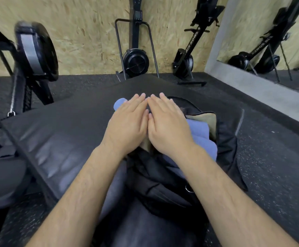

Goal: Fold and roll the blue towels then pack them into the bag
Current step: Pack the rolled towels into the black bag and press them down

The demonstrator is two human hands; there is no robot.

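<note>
Left grip (129,122) and right grip (168,127): flat, fingers straight, holding nothing, pressing a blue towel (120,103) whose end shows at 11 o'clock. Rolled towels (201,138) sit in the bag (163,189) at 4 o'clock. Soft, light, springy and probably unrolls, so grasp around the roll's middle.

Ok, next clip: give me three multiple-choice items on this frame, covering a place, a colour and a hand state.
1. The rolled towels right of the hands lie: A in the bag; B on the floor; C on a rower.
2. Their colour? A green; B blue; C white.
3. The left hand and right hand are: A fists; B flat, fingers straight; C gripping straps.
Answers: 1 A, they sit inside the bag's opening; 2 B, the cloth is blue; 3 B, both lie palm down.
</note>
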